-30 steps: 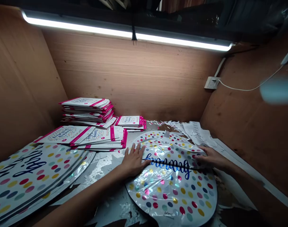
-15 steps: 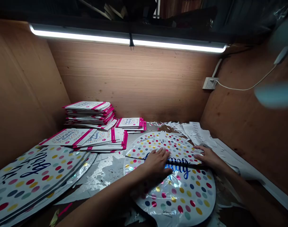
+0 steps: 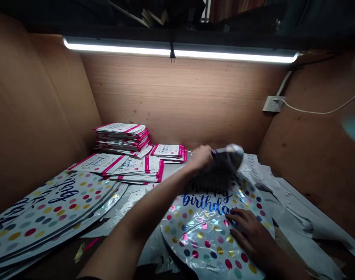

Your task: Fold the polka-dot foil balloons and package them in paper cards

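A round, flat foil balloon [image 3: 200,237] with coloured dots and blue "happy birthday" lettering lies in front of me. At its far side my left hand [image 3: 203,157] is closed on a raised, bunched part of the foil, smeared by motion; whether this part belongs to the same balloon or to another layer I cannot tell. My right hand [image 3: 249,229] rests on the balloon's right half, fingers stretched out and touching the print near the end of "birthday". A stack of similar dotted foil balloons [image 3: 60,210] lies flat at the left.
Stacks of pink-and-white printed packages [image 3: 121,138] stand at the back left, with more packages [image 3: 136,167] in front. White paper strips [image 3: 294,217] run along the right wall. A light tube [image 3: 235,56] spans the back; a socket [image 3: 273,104] with a cable sits right.
My left hand has moved from the balloon's middle to its far edge and pulled up foil there. My right hand has slid nearer to me. The dark crosswise gap is gone and the lettering shows.
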`<move>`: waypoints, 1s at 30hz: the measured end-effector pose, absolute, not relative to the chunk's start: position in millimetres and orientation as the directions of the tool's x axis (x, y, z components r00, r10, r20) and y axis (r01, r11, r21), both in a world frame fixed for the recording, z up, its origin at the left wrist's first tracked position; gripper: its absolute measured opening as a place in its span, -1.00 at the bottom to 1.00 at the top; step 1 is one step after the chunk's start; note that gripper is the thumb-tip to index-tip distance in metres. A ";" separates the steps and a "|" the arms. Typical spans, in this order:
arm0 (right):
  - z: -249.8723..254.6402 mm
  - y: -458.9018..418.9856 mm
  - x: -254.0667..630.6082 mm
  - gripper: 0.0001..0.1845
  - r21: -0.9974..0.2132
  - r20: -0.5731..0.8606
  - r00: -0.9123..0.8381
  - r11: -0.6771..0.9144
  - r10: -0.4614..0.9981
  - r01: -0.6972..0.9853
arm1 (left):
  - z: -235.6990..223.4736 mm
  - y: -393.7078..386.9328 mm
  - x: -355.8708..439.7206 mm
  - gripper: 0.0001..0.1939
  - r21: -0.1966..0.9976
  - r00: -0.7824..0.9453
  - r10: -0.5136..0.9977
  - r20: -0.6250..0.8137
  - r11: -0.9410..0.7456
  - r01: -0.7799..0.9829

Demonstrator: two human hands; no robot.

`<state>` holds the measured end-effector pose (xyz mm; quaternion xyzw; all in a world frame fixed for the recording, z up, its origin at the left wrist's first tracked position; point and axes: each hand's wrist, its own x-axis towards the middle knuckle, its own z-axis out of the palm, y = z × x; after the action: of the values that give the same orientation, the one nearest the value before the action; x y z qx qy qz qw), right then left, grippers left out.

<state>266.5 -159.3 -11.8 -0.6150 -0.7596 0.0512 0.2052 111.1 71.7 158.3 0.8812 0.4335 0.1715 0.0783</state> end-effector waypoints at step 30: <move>18.4 -168.8 281.4 -0.59 -0.018 0.459 -0.518 0.590 0.722 0.807 | 43.3 -45.3 -61.2 -0.62 0.189 0.974 -0.106 0.198 -0.971 -0.144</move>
<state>281.4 -168.8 18.4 -0.4417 -0.8655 -0.0992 0.2146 -61.2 -45.3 43.3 0.9884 -0.0634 0.0936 0.1016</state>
